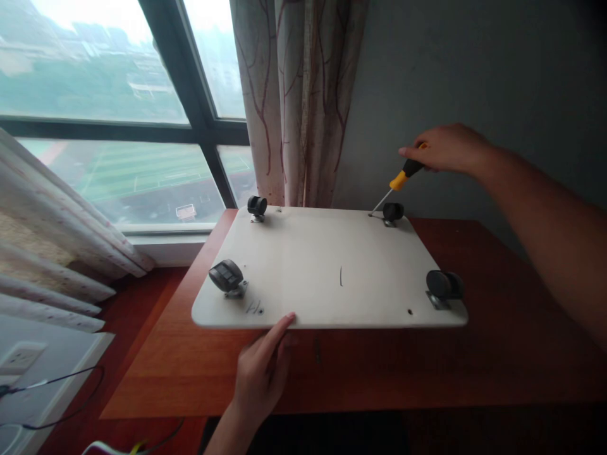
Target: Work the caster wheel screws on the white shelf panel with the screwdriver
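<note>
A white board (313, 253) with rounded corners has black casters (226, 276) pointing up at its corners. At its near edge, my left hand (263, 366) grips the board, one fingertip on top and the other fingers bent below the rim. My right hand (448, 148) is closed around the handle of a yellow and black screwdriver (398, 181). The screwdriver slants down to the left, its tip at a hole near the far right caster (392, 213). Whether a screw sits in that hole cannot be made out.
The board is over a reddish-brown wooden table (502, 291). Behind are a patterned curtain (303, 101) and a grey wall (474, 69), with a window (142, 170) at the left. A wall socket (23, 358) and cables (95, 392) lie low on the left.
</note>
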{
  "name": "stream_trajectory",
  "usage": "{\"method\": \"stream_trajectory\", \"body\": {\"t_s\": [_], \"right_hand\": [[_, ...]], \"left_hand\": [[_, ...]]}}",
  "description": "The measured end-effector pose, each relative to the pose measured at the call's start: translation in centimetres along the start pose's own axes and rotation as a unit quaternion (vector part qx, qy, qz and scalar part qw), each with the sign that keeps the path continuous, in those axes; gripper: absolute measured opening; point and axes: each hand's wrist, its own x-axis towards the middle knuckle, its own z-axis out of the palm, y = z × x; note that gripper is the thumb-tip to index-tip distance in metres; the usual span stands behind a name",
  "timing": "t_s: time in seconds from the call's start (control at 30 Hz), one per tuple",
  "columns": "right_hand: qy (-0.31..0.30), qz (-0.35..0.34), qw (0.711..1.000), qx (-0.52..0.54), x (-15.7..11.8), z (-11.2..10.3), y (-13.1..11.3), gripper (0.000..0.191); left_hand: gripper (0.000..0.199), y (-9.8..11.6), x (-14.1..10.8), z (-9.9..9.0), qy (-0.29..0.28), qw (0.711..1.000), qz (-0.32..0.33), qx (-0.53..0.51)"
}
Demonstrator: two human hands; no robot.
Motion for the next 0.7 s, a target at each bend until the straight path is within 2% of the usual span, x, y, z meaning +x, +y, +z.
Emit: {"method": "stream_trajectory", "body": {"t_s": [0.07, 0.13, 0.2, 0.27, 0.33, 0.4, 0.5, 0.6, 0.63, 0.7], "right_hand": [[0.012, -0.061, 0.996, 0.071, 0.1, 0.1, 0.6, 0.037], [-0.002, -0.109, 0.979, 0.171, 0.1, 0.2, 1.0, 0.048], [-0.033, -0.099, 0.967, 0.234, 0.0, 0.3, 1.1, 0.061], [-0.035, -0.032, 0.982, 0.182, -0.2, 0.4, 0.8, 0.056], [0.007, 0.020, 0.998, 0.062, -0.5, 0.4, 0.4, 0.054], [0.041, 0.004, 0.999, 0.001, -0.6, 0.4, 0.0, 0.053], [0.060, -0.077, 0.993, 0.073, -0.6, 0.5, 0.0, 0.040], [0.012, -0.130, 0.962, 0.241, -0.6, 0.5, 0.1, 0.060], [-0.010, -0.127, 0.953, 0.275, -0.6, 0.5, 0.0, 0.065], [-0.016, -0.079, 0.968, 0.238, -0.7, 0.5, -0.2, 0.064]], "left_hand": [[0.048, 0.0, 0.0, 0.0, -0.002, 1.000, 0.003, 0.000], [0.049, 0.0, 0.0, 0.0, -0.006, 1.000, 0.005, -0.002], [0.050, 0.0, 0.0, 0.0, -0.009, 1.000, 0.006, -0.004], [0.050, 0.1, 0.0, -0.1, -0.010, 1.000, 0.005, -0.005], [0.049, 0.1, 0.1, -0.1, -0.011, 1.000, 0.003, -0.003], [0.048, 0.2, 0.1, -0.1, -0.010, 1.000, 0.003, -0.002], [0.048, 0.1, 0.1, -0.1, -0.011, 1.000, 0.003, -0.002], [0.048, 0.0, 0.0, -0.1, -0.010, 1.000, 0.000, -0.002], [0.048, 0.0, -0.1, -0.1, -0.010, 1.000, -0.001, -0.001], [0.049, 0.0, -0.1, -0.1, -0.010, 1.000, -0.001, -0.002]]}}
